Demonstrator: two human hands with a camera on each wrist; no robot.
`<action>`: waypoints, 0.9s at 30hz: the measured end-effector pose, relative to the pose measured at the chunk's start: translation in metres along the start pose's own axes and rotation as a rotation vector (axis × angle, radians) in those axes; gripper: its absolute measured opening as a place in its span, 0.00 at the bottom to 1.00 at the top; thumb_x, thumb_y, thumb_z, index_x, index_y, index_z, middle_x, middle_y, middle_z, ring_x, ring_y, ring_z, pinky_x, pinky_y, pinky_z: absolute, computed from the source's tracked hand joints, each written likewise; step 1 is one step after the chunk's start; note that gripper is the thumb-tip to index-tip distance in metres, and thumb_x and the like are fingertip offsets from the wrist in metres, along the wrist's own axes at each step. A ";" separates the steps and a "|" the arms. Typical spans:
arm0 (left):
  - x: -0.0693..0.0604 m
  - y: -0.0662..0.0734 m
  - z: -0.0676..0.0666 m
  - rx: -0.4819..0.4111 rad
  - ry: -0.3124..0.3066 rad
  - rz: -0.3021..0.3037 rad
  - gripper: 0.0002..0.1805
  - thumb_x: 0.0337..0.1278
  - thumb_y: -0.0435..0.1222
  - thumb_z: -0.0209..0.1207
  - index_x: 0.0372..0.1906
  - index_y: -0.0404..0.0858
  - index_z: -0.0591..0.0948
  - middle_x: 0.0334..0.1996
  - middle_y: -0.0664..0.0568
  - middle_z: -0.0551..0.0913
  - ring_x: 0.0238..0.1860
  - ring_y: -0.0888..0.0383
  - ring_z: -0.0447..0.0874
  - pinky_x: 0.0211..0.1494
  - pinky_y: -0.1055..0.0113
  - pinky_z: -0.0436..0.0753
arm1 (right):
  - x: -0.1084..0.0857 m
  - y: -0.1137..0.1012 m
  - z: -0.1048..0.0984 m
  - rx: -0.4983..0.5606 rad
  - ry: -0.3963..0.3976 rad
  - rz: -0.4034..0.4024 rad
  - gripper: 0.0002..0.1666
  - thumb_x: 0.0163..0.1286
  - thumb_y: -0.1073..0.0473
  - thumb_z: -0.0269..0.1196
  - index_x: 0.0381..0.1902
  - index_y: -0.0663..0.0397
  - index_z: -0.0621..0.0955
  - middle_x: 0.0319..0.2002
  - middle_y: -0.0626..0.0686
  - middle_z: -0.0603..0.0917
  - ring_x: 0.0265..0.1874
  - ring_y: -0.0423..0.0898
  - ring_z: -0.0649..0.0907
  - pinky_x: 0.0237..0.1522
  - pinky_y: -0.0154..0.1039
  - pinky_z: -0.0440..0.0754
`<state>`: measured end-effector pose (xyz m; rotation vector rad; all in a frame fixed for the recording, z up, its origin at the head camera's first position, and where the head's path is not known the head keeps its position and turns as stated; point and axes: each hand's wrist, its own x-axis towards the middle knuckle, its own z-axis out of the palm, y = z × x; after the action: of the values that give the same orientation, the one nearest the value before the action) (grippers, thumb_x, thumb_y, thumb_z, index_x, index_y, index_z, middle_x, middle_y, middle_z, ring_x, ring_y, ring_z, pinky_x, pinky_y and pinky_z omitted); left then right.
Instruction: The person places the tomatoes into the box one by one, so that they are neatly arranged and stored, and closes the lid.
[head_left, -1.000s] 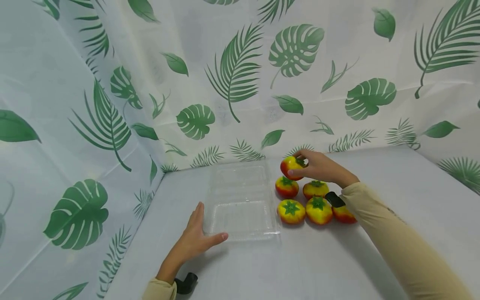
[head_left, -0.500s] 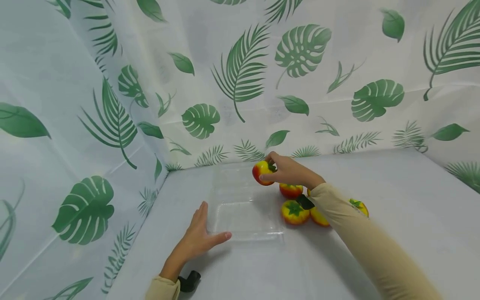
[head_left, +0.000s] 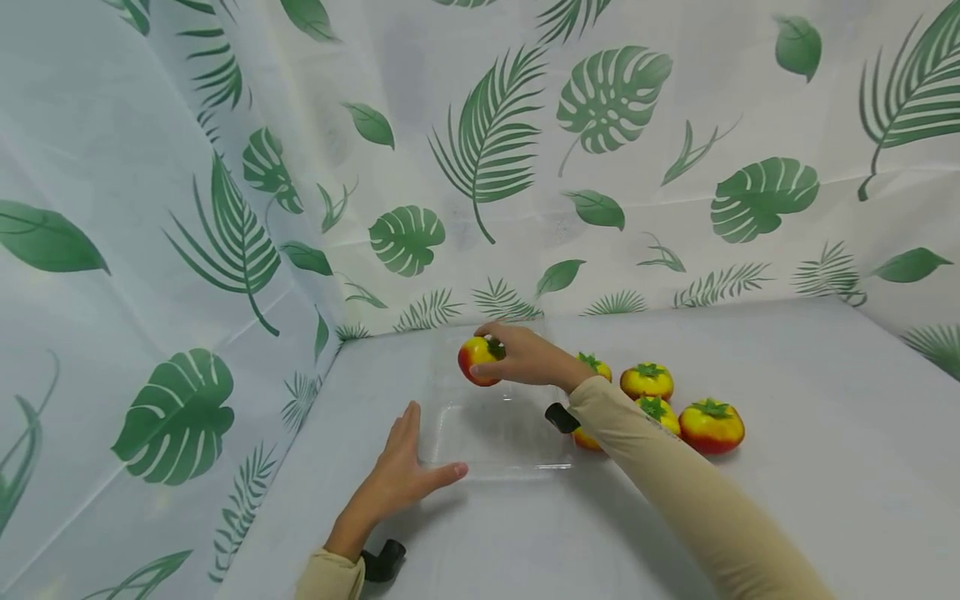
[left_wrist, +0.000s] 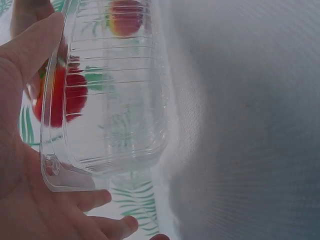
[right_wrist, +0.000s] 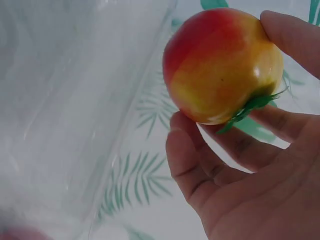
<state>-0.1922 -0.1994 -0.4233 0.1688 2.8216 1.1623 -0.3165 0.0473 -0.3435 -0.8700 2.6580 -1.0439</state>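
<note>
My right hand (head_left: pixel 525 357) pinches a red and yellow artificial persimmon (head_left: pixel 480 362) with a green leafy top. It holds the fruit above the far part of a clear plastic clamshell box (head_left: pixel 495 433). In the right wrist view the persimmon (right_wrist: pixel 222 65) sits between the thumb and fingertips. My left hand (head_left: pixel 401 467), its fingers straight and thumb spread, is at the near left corner of the box. The left wrist view has the hand (left_wrist: pixel 30 165) close against the box wall (left_wrist: pixel 115 100); whether it presses there I cannot tell.
Right of the box sit several more persimmons (head_left: pixel 712 427) in loose rows, some partly hidden by the right forearm (head_left: pixel 645 450). The white table (head_left: pixel 825 467) meets a leaf-printed curtain (head_left: pixel 495 150) at the back and left.
My right hand has carried the persimmon leftward from above the other fruit to over the box. The left hand has stayed by the box corner. The head view has shifted slightly.
</note>
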 end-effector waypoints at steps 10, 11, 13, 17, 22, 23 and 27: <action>0.002 -0.002 0.001 -0.010 -0.006 0.027 0.71 0.56 0.61 0.74 0.87 0.31 0.44 0.87 0.37 0.43 0.85 0.35 0.38 0.81 0.32 0.51 | 0.017 -0.019 0.026 -0.040 -0.046 0.037 0.35 0.70 0.51 0.75 0.68 0.57 0.77 0.57 0.56 0.84 0.52 0.50 0.83 0.56 0.44 0.87; 0.002 -0.002 0.001 -0.011 -0.006 0.027 0.71 0.56 0.61 0.74 0.87 0.31 0.44 0.87 0.37 0.43 0.85 0.35 0.38 0.81 0.32 0.51 | 0.018 -0.019 0.029 -0.052 -0.052 0.038 0.35 0.69 0.50 0.76 0.67 0.58 0.77 0.56 0.55 0.85 0.51 0.50 0.83 0.55 0.43 0.87; 0.002 -0.002 0.001 -0.013 -0.006 0.027 0.71 0.56 0.61 0.74 0.87 0.31 0.44 0.87 0.38 0.43 0.85 0.35 0.38 0.80 0.31 0.51 | 0.021 -0.020 0.036 -0.080 -0.062 0.043 0.34 0.69 0.50 0.76 0.66 0.59 0.78 0.53 0.54 0.85 0.50 0.49 0.82 0.55 0.43 0.87; 0.001 -0.002 0.002 -0.015 -0.005 0.034 0.70 0.56 0.61 0.74 0.87 0.31 0.45 0.87 0.38 0.43 0.85 0.35 0.38 0.80 0.31 0.51 | 0.025 -0.019 0.048 -0.151 -0.079 0.036 0.34 0.68 0.49 0.76 0.64 0.59 0.79 0.51 0.55 0.82 0.48 0.49 0.82 0.55 0.43 0.87; 0.001 -0.003 0.001 -0.020 -0.004 0.040 0.69 0.57 0.61 0.74 0.87 0.31 0.45 0.87 0.38 0.43 0.85 0.35 0.37 0.80 0.31 0.51 | 0.029 -0.022 0.059 -0.206 -0.098 0.020 0.34 0.68 0.49 0.76 0.63 0.61 0.77 0.50 0.58 0.78 0.46 0.50 0.81 0.54 0.43 0.87; 0.001 -0.003 0.001 -0.020 -0.004 0.041 0.69 0.58 0.61 0.74 0.87 0.31 0.45 0.87 0.38 0.43 0.85 0.35 0.37 0.80 0.31 0.51 | 0.030 -0.023 0.060 -0.209 -0.101 0.021 0.35 0.68 0.50 0.76 0.63 0.62 0.77 0.50 0.58 0.78 0.46 0.50 0.81 0.55 0.44 0.87; 0.000 -0.004 0.001 -0.021 -0.003 0.041 0.69 0.58 0.61 0.74 0.87 0.31 0.45 0.87 0.38 0.42 0.85 0.35 0.37 0.80 0.31 0.51 | 0.032 -0.026 0.063 -0.236 -0.107 0.021 0.38 0.69 0.51 0.76 0.67 0.65 0.75 0.52 0.61 0.76 0.47 0.52 0.81 0.58 0.46 0.86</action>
<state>-0.1927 -0.2016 -0.4268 0.2281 2.8154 1.1978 -0.3089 -0.0225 -0.3714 -0.9094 2.7293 -0.6671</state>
